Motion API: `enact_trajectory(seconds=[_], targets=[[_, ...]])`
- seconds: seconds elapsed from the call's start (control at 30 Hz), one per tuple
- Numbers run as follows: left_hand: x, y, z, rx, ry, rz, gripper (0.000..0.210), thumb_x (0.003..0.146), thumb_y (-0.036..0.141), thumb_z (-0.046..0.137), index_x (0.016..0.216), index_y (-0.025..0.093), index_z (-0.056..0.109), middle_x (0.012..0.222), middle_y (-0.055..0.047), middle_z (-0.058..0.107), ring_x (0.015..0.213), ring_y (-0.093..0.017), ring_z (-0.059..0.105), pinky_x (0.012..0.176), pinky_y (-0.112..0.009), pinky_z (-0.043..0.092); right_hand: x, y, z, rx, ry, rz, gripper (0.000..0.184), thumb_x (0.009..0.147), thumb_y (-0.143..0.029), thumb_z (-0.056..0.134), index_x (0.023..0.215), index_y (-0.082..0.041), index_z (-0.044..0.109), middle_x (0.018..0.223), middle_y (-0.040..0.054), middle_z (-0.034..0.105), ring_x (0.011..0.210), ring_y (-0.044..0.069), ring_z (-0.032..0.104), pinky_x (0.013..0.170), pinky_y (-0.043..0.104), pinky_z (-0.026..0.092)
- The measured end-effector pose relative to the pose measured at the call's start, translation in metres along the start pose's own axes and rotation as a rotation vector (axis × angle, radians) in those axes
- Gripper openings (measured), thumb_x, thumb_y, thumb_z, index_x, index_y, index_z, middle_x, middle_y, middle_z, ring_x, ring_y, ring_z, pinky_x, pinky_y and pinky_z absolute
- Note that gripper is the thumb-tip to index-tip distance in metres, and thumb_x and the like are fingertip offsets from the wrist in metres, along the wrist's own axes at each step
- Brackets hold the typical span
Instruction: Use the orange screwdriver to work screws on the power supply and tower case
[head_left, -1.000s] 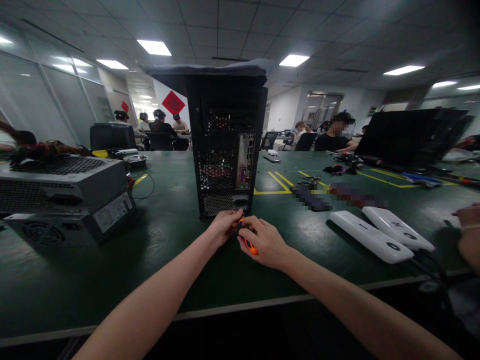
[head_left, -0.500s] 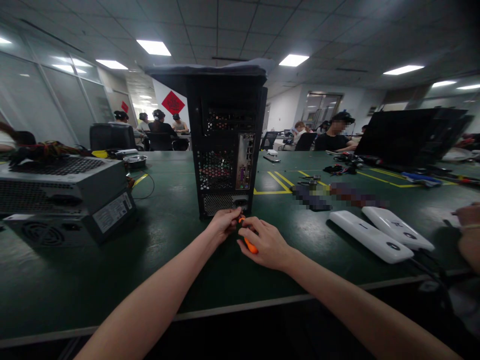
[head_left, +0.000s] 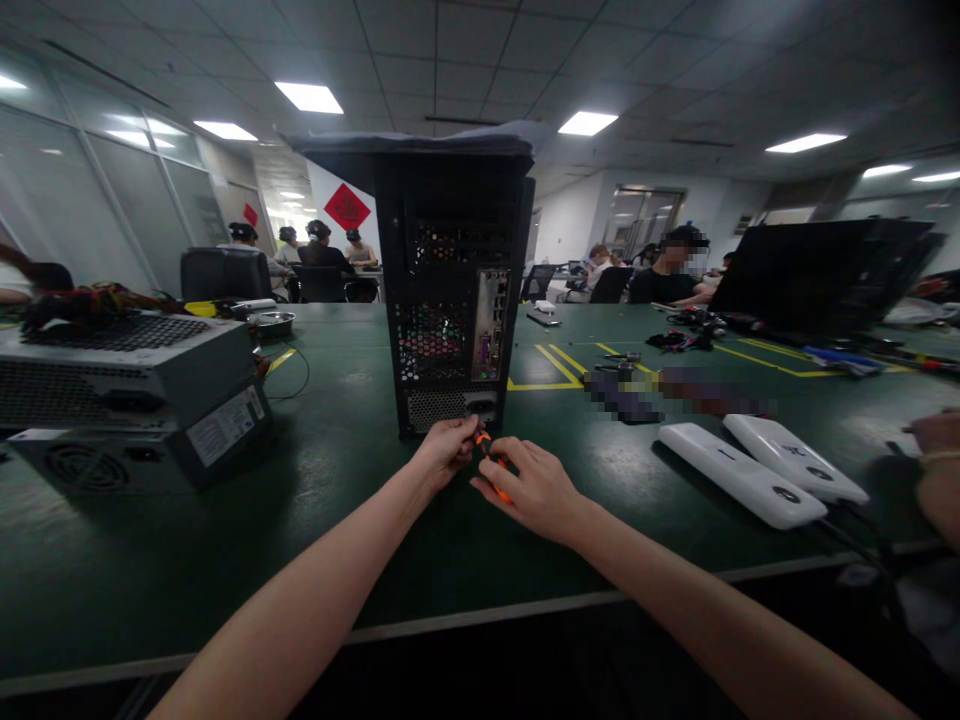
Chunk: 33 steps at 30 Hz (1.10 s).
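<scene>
A black computer tower case (head_left: pixel 514 300) stands upright on the green table, its back panel facing me, with ports and a power socket showing. In front of its lower edge, my right hand (head_left: pixel 532 485) is closed around an orange-and-black screwdriver (head_left: pixel 484 440), which points up toward the case. My left hand (head_left: pixel 444 450) is pinched beside the screwdriver's front end, close to the bottom of the back panel. What its fingertips hold, and the screwdriver's tip, are hidden. A dark cover or sheet (head_left: pixel 420 143) lies over the top of the case.
Two stacked power supplies (head_left: pixel 187 365) with cables on top sit at left, near a metal bowl (head_left: pixel 274 324). White power banks or adapters (head_left: pixel 739 470) lie at right. A person's hand (head_left: pixel 939 440) shows at the right edge. Dark monitors (head_left: pixel 795 270) stand further back.
My right hand's fingers have shifted slightly along the screwdriver, which has turned so that less of the orange handle end shows below. My left hand stays in nearly the same place.
</scene>
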<state>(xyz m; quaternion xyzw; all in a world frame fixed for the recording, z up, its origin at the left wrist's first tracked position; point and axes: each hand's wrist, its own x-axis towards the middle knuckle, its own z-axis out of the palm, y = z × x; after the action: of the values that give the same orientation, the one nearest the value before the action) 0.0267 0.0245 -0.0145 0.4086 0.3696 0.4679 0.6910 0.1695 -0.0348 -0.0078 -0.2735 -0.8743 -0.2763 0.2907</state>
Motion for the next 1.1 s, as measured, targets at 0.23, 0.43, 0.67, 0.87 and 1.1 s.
enact_trajectory(seconds=[0.23,0.43,0.67,0.87,1.1], targets=[[0.002,0.0006,-0.0004,0.019,0.042,-0.004,0.034,0.06,0.038,0.064,0.052,0.014,0.041,0.036,0.008,0.033,0.031,-0.001,0.026,0.035,-0.017,0.013,0.0023,0.0005,-0.0032,0.052,-0.123,-0.04,0.022,0.074,-0.017,0.046,0.096,-0.014,0.047,0.1,0.0117,0.048,0.085,0.018,0.048,0.068,0.029,0.042],[-0.0011,-0.002,0.0006,0.0,-0.099,0.002,0.026,0.067,0.037,0.058,0.07,0.012,0.054,0.036,0.009,0.032,0.031,-0.001,0.024,0.036,-0.017,0.011,-0.0015,0.002,0.0029,0.022,-0.009,0.082,0.01,0.08,-0.019,0.041,0.076,-0.017,0.05,0.084,0.005,0.053,0.071,0.012,0.049,0.063,0.023,0.04],[0.0001,-0.0005,0.0034,0.072,-0.055,-0.034,0.029,0.065,0.037,0.06,0.055,0.014,0.045,0.032,0.008,0.031,0.029,-0.002,0.026,0.035,-0.018,0.013,0.0,-0.0001,0.0001,-0.01,-0.05,0.111,0.015,0.082,-0.025,0.04,0.086,-0.017,0.052,0.082,0.0048,0.051,0.065,0.01,0.047,0.057,0.02,0.037],[-0.0001,-0.0007,0.0052,0.107,0.001,-0.014,0.03,0.063,0.038,0.061,0.054,0.013,0.046,0.034,0.008,0.033,0.029,-0.002,0.028,0.035,-0.018,0.014,0.0036,-0.0009,-0.0045,-0.035,-0.091,0.094,0.016,0.081,-0.027,0.041,0.085,-0.017,0.053,0.079,0.0041,0.051,0.065,0.012,0.045,0.06,0.024,0.035],[-0.0002,0.0003,0.0057,0.117,0.06,-0.013,0.031,0.062,0.038,0.062,0.055,0.014,0.044,0.035,0.008,0.033,0.029,-0.001,0.026,0.035,-0.017,0.014,0.0033,0.0,-0.0058,0.017,-0.152,0.095,0.02,0.076,-0.023,0.044,0.093,-0.016,0.052,0.082,0.0055,0.053,0.072,0.014,0.047,0.065,0.026,0.035]])
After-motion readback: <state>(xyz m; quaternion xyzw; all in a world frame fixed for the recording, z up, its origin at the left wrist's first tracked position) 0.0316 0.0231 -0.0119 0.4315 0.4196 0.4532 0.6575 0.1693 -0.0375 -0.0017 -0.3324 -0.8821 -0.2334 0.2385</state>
